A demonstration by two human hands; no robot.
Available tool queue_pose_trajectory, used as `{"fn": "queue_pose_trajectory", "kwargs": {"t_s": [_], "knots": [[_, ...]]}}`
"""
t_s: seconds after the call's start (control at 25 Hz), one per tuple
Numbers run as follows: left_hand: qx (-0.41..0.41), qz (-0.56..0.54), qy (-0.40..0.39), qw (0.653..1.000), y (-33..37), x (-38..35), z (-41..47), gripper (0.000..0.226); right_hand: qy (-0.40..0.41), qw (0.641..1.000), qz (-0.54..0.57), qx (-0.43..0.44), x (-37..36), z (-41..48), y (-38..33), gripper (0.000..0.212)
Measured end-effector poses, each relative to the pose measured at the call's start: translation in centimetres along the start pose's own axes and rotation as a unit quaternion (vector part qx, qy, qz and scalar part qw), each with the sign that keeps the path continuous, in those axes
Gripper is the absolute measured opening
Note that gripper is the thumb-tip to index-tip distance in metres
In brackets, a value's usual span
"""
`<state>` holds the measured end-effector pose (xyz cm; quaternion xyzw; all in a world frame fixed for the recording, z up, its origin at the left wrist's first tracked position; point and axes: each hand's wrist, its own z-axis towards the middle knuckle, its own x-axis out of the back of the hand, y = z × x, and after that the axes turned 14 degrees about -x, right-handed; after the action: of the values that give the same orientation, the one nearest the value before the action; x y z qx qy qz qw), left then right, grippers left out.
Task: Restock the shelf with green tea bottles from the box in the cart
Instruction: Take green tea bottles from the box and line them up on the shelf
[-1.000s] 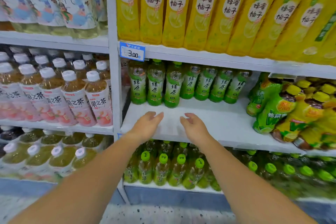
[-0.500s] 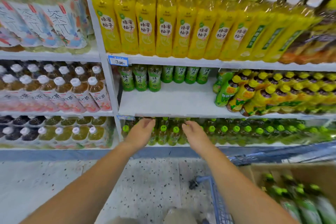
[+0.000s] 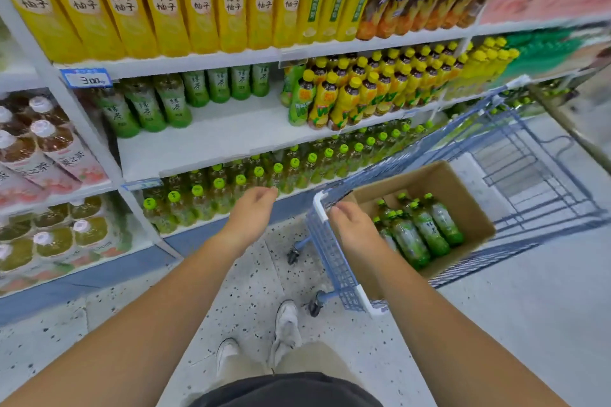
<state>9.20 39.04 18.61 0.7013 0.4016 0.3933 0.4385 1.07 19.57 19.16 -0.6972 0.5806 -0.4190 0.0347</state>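
while both bare forearms reach out over the speckled floor point(image 3: 231, 277) and a pair of white shoes point(image 3: 287, 324), the left hand point(image 3: 251, 218) hangs in the air with fingers loosely curled, gripping nothing, in front of the green-capped drinks point(image 3: 258, 173) on the low tier. the right hand point(image 3: 353, 228) is just as slack and holds nothing, its fingers bent down over the near white corner of the cart point(image 3: 334, 268); whether they touch the rim is hard to tell. just beyond it the box point(image 3: 429, 180) sits open inside the cart, with green tea bottles point(image 3: 426, 231) packed side by side at its near end. farther off, the shelf point(image 3: 231, 139) shows a wide bare stretch, a green tea row point(image 3: 172, 106) standing at its back left and yellow-capped drinks point(image 3: 347, 99) on its right.
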Motion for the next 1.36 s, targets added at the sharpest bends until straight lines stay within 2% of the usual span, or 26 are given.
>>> {"fn": "queue_pose_trajectory", "kwargs": {"t_s": [0.28,0.48,0.52,0.68,0.76,0.92,1.08,1.36], "knots": [[-0.007,0.028,-0.101,0.994,0.5,-8.5,-1.3,0.034,0.063,0.996,0.022,-0.067,6.6,-1.4,7.6,0.053],[0.015,0.017,-0.143,0.99,1.3,-17.1,0.6,0.046,0.075,0.993,0.024,-0.087,12.3,1.3,12.0,0.05],[0.022,0.019,-0.138,0.99,1.6,-19.1,0.9,0.047,0.062,0.994,0.019,-0.089,13.5,2.3,12.9,0.049],[0.063,0.004,-0.092,0.994,1.9,-26.9,2.6,0.025,0.026,0.996,-0.019,-0.088,18.3,7.1,16.5,0.048],[0.093,0.01,-0.071,0.993,1.4,-31.1,3.2,0.031,-0.005,0.995,-0.029,-0.093,20.6,9.4,18.4,0.051],[0.156,0.0,-0.038,0.987,0.0,-37.0,4.2,0.061,-0.061,0.991,-0.08,-0.093,23.0,13.4,21.4,0.052],[0.199,0.026,-0.025,0.979,-0.9,-40.4,4.7,0.054,-0.093,0.983,-0.124,-0.101,24.2,17.4,23.4,0.052],[0.269,0.004,0.0,0.963,-7.3,-45.7,10.8,0.061,-0.11,0.972,-0.154,-0.141,22.9,27.3,28.5,0.053]]}}
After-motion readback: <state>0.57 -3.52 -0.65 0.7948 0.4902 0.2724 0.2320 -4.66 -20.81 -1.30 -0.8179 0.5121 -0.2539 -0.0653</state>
